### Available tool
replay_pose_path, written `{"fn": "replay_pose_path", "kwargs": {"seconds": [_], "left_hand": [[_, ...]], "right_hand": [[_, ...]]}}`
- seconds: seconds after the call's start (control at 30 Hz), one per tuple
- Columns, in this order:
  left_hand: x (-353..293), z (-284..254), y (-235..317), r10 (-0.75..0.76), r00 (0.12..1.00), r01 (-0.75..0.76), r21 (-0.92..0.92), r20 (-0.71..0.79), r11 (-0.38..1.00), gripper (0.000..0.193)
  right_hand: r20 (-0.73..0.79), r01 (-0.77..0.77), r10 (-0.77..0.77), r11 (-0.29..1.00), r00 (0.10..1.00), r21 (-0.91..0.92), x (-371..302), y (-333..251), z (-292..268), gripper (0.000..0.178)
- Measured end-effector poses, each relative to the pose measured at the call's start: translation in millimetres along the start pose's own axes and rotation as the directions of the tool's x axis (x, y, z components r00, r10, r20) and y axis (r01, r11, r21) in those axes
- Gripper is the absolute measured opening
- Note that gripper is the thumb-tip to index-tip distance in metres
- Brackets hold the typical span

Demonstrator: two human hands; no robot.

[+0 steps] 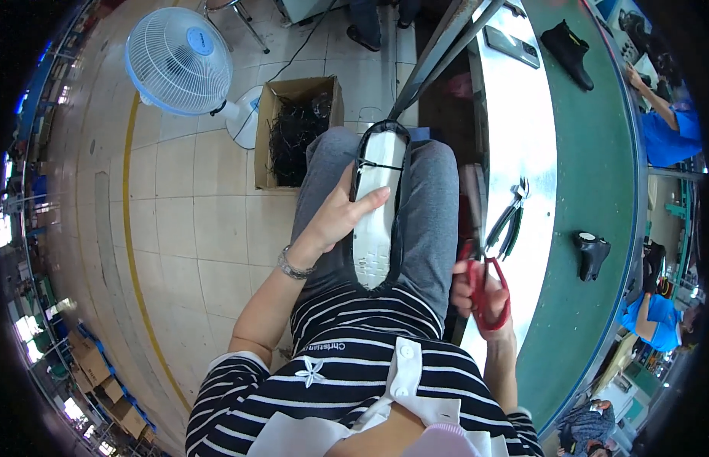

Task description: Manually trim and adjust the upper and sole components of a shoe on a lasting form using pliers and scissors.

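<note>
A black shoe upper with a white insole (377,221) facing up lies lengthwise over my lap. A thin dark cord crosses the insole near its far end. My left hand (345,212) grips the shoe from its left side, with the thumb lying on the insole. Off to the right, by the edge of the metal bench, my right hand (480,293) is closed around the red handles of a pair of scissors (495,295). Their blades point away from me and look blurred. Pliers with dark handles (509,222) rest on the bench just beyond the scissors.
A phone (512,47) lies at the far end of the metal ledge (522,122). Beyond it, a green conveyor (590,175) carries a black boot (569,53) and another dark shoe (591,255). A cardboard box (261,152) of black scraps and a fan (179,61) stand ahead-left. Co-workers sit at right.
</note>
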State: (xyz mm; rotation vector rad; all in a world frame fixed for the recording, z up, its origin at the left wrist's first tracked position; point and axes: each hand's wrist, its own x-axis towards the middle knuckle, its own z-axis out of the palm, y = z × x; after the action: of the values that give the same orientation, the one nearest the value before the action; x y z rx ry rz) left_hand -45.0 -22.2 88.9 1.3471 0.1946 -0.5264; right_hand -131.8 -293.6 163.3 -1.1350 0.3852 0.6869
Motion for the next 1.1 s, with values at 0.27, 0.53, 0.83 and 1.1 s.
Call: {"fn": "replay_pose_path", "kwargs": {"seconds": [0.27,0.53,0.83,1.1], "left_hand": [[-16.5,16.9,-13.4,0.269,0.925,-0.132,0.44,-0.267,0.888,0.064],[-16.8,13.9,-14.7,0.378,0.894,-0.205,0.531,-0.24,0.822,0.062],[16.7,11.2,18.1,0.874,0.485,-0.325,0.932,0.02,0.159,0.024],[12.4,9.1,43.7,0.982,0.19,-0.388,0.92,0.021,0.055,0.011]], "right_hand": [[0.203,-0.272,0.281,0.96,0.938,-0.072,29.8,-6.9,50.0,0.071],[0.022,-0.1,0.111,0.956,0.994,-0.274,47.2,11.4,67.2,0.057],[-0.198,0.146,-0.205,0.949,0.958,-0.28,19.6,27.2,31.8,0.036],[-0.707,-0.211,-0.477,0.731,0.522,-0.649,5.9,61.5,-119.4,0.029]]}}
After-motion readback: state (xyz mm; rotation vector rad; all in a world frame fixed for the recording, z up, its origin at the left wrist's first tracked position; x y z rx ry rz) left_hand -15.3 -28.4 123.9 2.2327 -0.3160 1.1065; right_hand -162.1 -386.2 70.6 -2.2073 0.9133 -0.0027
